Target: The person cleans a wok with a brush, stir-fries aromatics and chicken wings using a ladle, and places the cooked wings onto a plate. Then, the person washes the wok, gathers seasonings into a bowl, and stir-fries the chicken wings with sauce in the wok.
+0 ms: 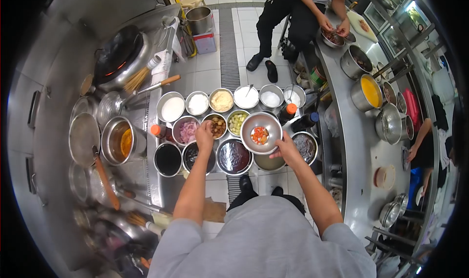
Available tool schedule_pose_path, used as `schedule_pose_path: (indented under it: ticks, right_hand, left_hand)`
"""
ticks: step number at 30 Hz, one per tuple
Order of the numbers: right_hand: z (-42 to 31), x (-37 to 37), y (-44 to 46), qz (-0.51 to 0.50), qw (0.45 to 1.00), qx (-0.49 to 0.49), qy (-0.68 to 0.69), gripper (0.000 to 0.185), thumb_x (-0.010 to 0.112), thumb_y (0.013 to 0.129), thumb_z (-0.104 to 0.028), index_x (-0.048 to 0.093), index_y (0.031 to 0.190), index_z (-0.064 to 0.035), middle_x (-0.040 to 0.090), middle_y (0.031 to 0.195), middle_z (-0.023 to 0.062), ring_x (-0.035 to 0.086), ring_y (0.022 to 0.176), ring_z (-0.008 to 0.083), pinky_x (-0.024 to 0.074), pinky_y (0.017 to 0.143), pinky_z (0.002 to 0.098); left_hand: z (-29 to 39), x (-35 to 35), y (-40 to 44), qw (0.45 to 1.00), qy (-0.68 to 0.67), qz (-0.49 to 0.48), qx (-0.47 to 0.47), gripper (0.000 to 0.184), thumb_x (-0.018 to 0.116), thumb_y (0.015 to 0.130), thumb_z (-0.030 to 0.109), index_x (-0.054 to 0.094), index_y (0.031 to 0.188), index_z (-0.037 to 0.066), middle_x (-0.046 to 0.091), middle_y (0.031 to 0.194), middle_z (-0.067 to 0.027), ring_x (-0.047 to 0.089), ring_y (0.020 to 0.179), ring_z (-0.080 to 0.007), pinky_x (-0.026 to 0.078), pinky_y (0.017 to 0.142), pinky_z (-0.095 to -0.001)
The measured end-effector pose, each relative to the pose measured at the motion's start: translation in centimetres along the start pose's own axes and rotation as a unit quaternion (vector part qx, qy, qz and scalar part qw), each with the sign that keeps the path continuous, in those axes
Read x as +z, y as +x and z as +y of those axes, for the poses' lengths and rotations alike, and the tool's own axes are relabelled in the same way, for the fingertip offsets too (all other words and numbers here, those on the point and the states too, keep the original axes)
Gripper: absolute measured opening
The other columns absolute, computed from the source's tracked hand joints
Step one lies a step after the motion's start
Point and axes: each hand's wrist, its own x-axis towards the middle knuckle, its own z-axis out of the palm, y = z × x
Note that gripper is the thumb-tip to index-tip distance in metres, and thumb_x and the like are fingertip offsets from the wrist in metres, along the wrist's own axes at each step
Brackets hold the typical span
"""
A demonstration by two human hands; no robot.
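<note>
My right hand [289, 152] grips the rim of a steel bowl [261, 120], which is held over the containers. Chopped red and orange pieces [259, 136] lie in the bottom of that bowl. At the container of brown chunks [217, 125], my left hand [204, 136] has its fingers drawn together; whatever is between them is hidden. Just left of it stands a container of sliced pink onion [188, 131]. Green diced pieces [237, 123] fill the container between the brown chunks and the bowl.
Behind are containers of white powder [245, 97] and yellow paste [222, 101]; dark sauces [234, 156] sit in front. Orange-capped [290, 109] and blue-capped [311, 119] bottles stand right. A wok [117, 53] is left. Another person's hands [337, 26] work over a bowl at the back right counter.
</note>
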Motion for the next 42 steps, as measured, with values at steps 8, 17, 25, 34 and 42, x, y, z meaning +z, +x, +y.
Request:
schedule_pose_path:
  ticks: [8, 17, 25, 34, 42]
  right_hand:
    - [0.6, -0.6, -0.2, 0.004, 1.000, 0.023, 0.012, 0.052, 0.046, 0.089, -0.001, 0.034, 0.139, -0.0058, 0.060, 0.105, 0.0159, 0.067, 0.068, 0.0230, 0.0607, 0.050, 0.0358]
    - [0.9, -0.6, -0.4, 0.017, 0.999, 0.025, 0.020, 0.044, 0.047, 0.087, -0.001, 0.040, 0.130, -0.0023, 0.060, 0.104, 0.0171, 0.066, 0.066, 0.0248, 0.0603, 0.050, 0.0359]
    - [1.4, -0.9, -0.3, 0.013, 0.999, 0.022, 0.021, 0.044, 0.047, 0.086, -0.002, 0.041, 0.129, -0.0017, 0.059, 0.106, 0.0170, 0.065, 0.066, 0.0250, 0.0606, 0.050, 0.0356]
    - [1.7, -0.9, -0.5, 0.021, 0.999, 0.016, 0.025, 0.045, 0.047, 0.087, -0.002, 0.040, 0.132, -0.0040, 0.058, 0.106, 0.0147, 0.064, 0.066, 0.0231, 0.0609, 0.051, 0.0364]
    - [1.7, -1.1, -0.4, 0.018, 0.999, 0.020, 0.023, 0.044, 0.047, 0.086, -0.001, 0.040, 0.129, -0.0019, 0.056, 0.108, 0.0159, 0.063, 0.068, 0.0228, 0.0611, 0.051, 0.0357]
  left_hand:
    - [-1.7, -0.4, 1.6, 0.955, -0.238, -0.060, -0.166, 0.022, 0.052, 0.097, 0.015, 0.064, 0.099, -0.003, 0.069, 0.087, -0.0122, 0.069, 0.072, -0.0166, 0.056, 0.062, -0.0252]
    - [-2.5, -2.6, 3.3, 0.894, -0.339, -0.113, -0.270, 0.024, 0.051, 0.097, 0.013, 0.058, 0.106, -0.008, 0.067, 0.093, -0.0188, 0.070, 0.075, -0.0245, 0.059, 0.063, -0.0281]
    - [-1.0, -2.0, 2.8, 0.967, -0.214, -0.034, -0.132, 0.021, 0.053, 0.097, 0.013, 0.065, 0.096, -0.004, 0.069, 0.083, -0.0114, 0.068, 0.070, -0.0176, 0.057, 0.062, -0.0260]
    - [-1.3, 0.2, 2.3, 0.989, -0.132, -0.024, -0.059, 0.019, 0.054, 0.096, 0.012, 0.066, 0.090, -0.001, 0.069, 0.076, -0.0075, 0.066, 0.064, -0.0129, 0.053, 0.057, -0.0250]
    - [-1.5, -1.8, 3.2, 0.920, -0.301, -0.136, -0.214, 0.021, 0.049, 0.097, 0.013, 0.061, 0.100, -0.004, 0.068, 0.090, -0.0150, 0.069, 0.073, -0.0190, 0.057, 0.064, -0.0260]
